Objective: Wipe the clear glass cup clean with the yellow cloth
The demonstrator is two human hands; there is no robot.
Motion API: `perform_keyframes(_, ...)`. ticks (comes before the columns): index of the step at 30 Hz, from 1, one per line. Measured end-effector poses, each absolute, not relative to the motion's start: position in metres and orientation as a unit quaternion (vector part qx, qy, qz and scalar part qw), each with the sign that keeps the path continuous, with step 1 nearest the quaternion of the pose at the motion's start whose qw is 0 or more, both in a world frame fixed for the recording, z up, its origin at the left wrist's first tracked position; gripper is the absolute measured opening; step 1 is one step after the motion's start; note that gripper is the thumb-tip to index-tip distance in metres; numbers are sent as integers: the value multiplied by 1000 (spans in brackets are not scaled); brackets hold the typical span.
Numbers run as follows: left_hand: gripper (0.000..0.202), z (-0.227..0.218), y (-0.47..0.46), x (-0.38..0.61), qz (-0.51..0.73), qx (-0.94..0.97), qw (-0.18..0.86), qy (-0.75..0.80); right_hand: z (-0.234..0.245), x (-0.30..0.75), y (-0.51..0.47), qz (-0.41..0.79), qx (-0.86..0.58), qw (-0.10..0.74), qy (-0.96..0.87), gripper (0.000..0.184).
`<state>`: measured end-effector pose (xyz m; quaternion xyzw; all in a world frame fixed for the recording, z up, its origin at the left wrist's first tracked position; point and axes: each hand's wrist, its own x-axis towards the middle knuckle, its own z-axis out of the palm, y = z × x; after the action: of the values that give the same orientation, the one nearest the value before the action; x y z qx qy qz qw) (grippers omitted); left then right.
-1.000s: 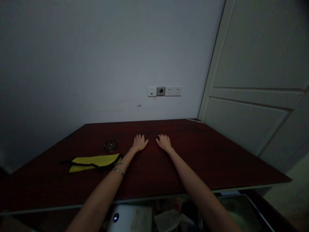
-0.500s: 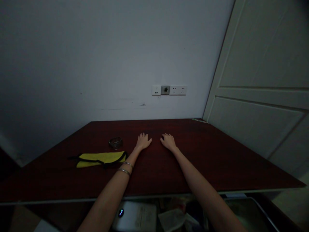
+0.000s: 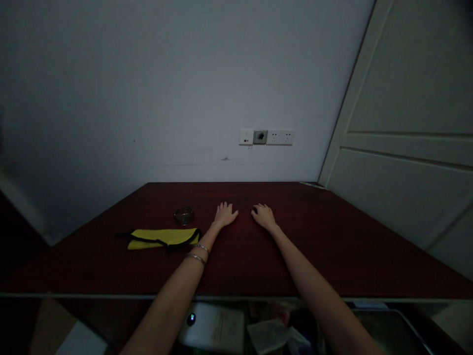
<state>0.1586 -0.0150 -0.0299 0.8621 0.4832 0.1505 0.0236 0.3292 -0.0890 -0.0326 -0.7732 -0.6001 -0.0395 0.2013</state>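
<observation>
My left hand lies palm down on the dark red tabletop, fingers spread, with nothing in it. Two bracelets circle that wrist. My right hand rests a short way to the right, also palm down and holding nothing, its fingers apart and slightly bent. Left of my forearm is a folded yellow cloth item with black edging, a dark strap sticking out at its left end. Just behind it sits a pair of glasses or similar thin-framed object, too dim to name surely.
A pale wall with sockets stands behind the table. At the right is a white panelled door. Below the table's front edge are a white box, crumpled wrapping and a dark tray-like thing.
The whole view has shifted slightly, so everything appears a little further right. Both hands keep their places on the tabletop, and the yellow item lies as before.
</observation>
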Motion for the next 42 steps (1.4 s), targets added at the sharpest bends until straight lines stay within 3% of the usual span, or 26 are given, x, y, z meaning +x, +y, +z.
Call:
perform_keyframes(8, 34, -1, -28, 157, 154, 889, 29, 430, -20, 321, -96, -26, -730, 265, -630, 33)
perform_keyframes(14, 33, 78, -48, 119, 197, 928, 11, 317, -2, 281, -107, 18, -582, 303, -754, 32)
perform_keyframes(20, 41, 135, -60, 33, 191, 924, -73, 322, 11, 212, -120, 57, -428, 317, -844, 32)
perform_keyframes(27, 29, 118, -37, -79, 20, 919, -52, 389, 17, 158, -127, 16, -283, 239, -929, 43)
perform_keyframes(34, 31, 88, -47, -134, -46, 914, 13, 402, 13, 143, -113, -1, -270, 198, -942, 23)
perform_keyframes(36, 37, 83, -54, -142, -60, 916, 33, 395, 12, 143, -111, 8, -268, 199, -943, 21)
perform_keyframes(40, 70, 74, -64, -155, -86, 910, 63, 401, 11, 148, -112, 37, -271, 217, -937, 20)
perform_keyframes(42, 70, 70, -65, -160, -98, 913, 68, 391, 10, 152, -113, 55, -274, 229, -932, 21)
